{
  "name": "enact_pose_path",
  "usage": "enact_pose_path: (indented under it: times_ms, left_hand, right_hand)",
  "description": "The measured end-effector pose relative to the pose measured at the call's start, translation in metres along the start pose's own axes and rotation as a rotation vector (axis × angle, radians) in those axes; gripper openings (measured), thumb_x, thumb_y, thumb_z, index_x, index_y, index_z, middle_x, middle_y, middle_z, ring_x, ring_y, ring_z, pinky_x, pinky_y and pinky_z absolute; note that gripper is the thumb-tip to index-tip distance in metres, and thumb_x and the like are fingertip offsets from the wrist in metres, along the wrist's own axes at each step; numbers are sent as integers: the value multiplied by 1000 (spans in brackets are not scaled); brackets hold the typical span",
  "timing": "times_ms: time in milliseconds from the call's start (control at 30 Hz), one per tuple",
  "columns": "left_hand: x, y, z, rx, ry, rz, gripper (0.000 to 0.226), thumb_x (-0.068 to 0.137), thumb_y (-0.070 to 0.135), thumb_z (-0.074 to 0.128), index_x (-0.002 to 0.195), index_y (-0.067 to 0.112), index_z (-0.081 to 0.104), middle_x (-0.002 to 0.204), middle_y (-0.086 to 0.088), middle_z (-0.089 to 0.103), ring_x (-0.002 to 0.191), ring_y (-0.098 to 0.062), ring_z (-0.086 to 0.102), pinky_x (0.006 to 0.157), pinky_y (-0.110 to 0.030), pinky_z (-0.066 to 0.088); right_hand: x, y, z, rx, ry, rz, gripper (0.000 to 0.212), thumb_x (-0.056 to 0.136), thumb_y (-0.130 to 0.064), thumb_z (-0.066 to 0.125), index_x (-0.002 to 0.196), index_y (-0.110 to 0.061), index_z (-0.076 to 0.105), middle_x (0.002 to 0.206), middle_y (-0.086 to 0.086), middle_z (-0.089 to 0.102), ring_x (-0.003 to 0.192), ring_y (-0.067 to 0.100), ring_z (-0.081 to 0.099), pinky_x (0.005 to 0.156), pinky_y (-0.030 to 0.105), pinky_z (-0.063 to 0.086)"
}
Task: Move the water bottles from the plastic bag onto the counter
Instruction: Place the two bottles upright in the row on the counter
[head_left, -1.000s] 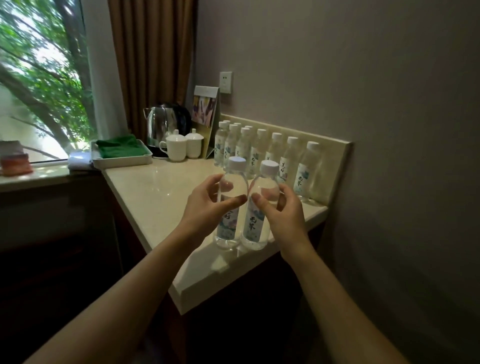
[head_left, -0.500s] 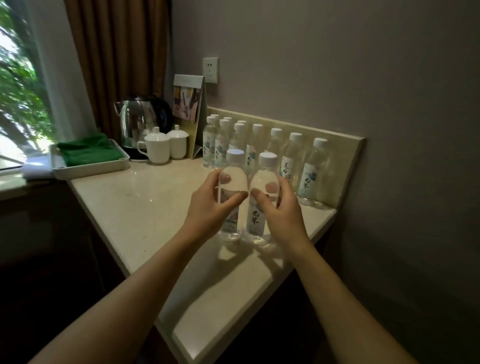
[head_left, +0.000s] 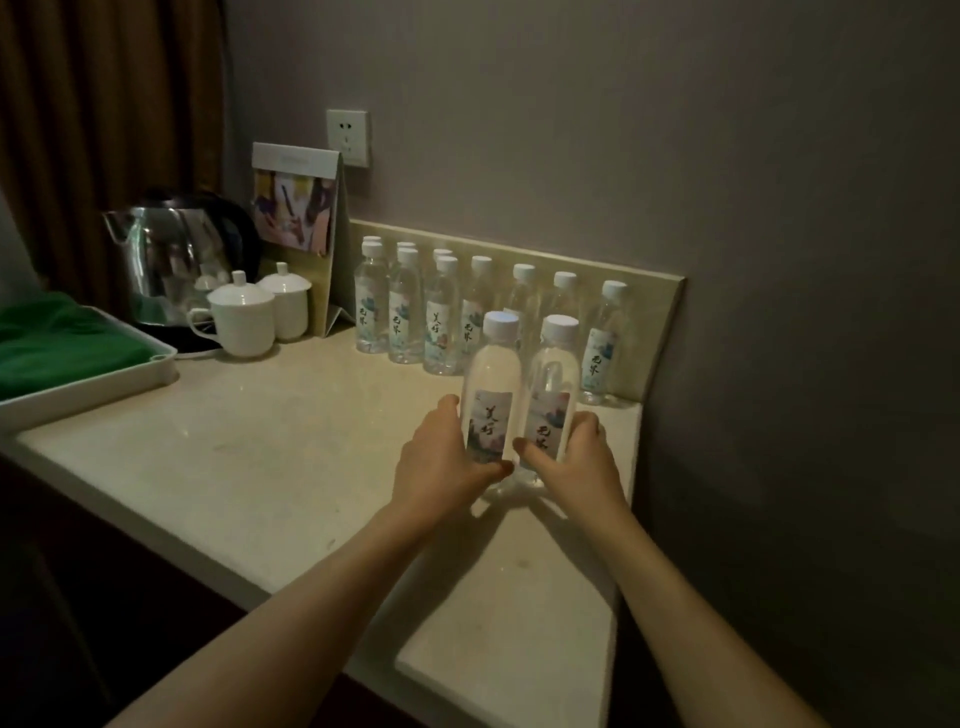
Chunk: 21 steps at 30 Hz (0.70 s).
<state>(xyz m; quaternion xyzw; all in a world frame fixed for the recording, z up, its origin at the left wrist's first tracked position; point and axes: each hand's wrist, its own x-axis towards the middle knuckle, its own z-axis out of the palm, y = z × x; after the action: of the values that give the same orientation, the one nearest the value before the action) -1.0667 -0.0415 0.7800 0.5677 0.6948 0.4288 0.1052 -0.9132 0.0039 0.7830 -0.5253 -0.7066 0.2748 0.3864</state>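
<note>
Clear plastic bottles: two white-capped water bottles, left one (head_left: 492, 395) and right one (head_left: 551, 400), upright, side by side, bases on the beige stone counter (head_left: 260, 457).
Left hand (head_left: 441, 467): wrapped round the left bottle's lower half.
Right hand (head_left: 576, 462): gripping the right bottle likewise.
Far side: row of matching bottles (head_left: 441, 317) along the backsplash.
Far left: two lidded white cups (head_left: 260, 312), steel kettle (head_left: 166, 254).

Both forearms extended forward; left hand (head_left: 441, 462) and right hand (head_left: 582, 457) side by side, each grip curled closed, thumbs inward.
</note>
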Motion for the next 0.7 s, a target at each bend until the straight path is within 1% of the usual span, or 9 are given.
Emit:
enact_pose_path:
  times_ms: [67,133,200,267,367,467,600,700]
  left_hand:
    - [-1,-4,3,20,-13,26,64,65,41,87,114,23,49,109,2,58,98,-17,61,81,-36,58]
    - [0,-8,5,14,-9,16,59,66,40,86,109,21,50,105,1,57,95,-18,60,78,-35,56]
    - [6,-12,6,5,0,17,57,66,39,85,106,20,49,104,0,58,94,-19,60,76,-34,54]
    - [13,-15,7,-26,3,9,58,67,39,85,107,19,49,106,0,61,95,-20,62,79,-37,57]
    - [25,-21,10,-30,26,-6,58,68,40,84,107,19,47,106,-1,63,96,-21,64,78,-40,58]
    - [39,-24,11,-10,28,-2,56,69,39,85,107,19,48,107,-1,65,97,-22,65,80,-41,58]
    - [59,-30,16,-23,22,-25,55,68,39,85,107,22,51,107,0,65,97,-22,66,80,-43,59]
    - [71,-31,21,24,49,-34,56,68,42,83,110,21,53,106,-2,61,97,-23,62,83,-43,56]
  right_hand:
    - [-5,-3,3,-50,10,16,56,81,-34,74,123,-17,41,120,1,50,112,22,57,82,29,51]
    - [-6,-7,4,-64,29,29,54,82,-31,74,123,-17,43,119,2,54,111,21,58,75,24,46]
    - [-5,-9,6,-98,46,35,54,81,-32,75,122,-16,45,119,3,56,110,21,58,76,25,44]
    - [-2,-11,10,-111,60,32,54,81,-34,75,122,-16,46,120,3,57,111,22,59,78,26,46]
    - [7,-13,16,-131,65,23,56,81,-34,75,124,-16,45,123,2,56,115,22,58,85,30,50]
    - [18,-14,21,-124,57,21,60,81,-35,75,128,-18,43,127,1,55,119,22,56,92,34,51]
    - [35,-12,29,-143,71,18,62,82,-38,74,130,-18,41,129,1,53,119,22,55,93,36,49]
    - [46,-11,34,-161,83,21,63,82,-40,72,131,-17,39,131,2,51,120,24,55,94,38,50]
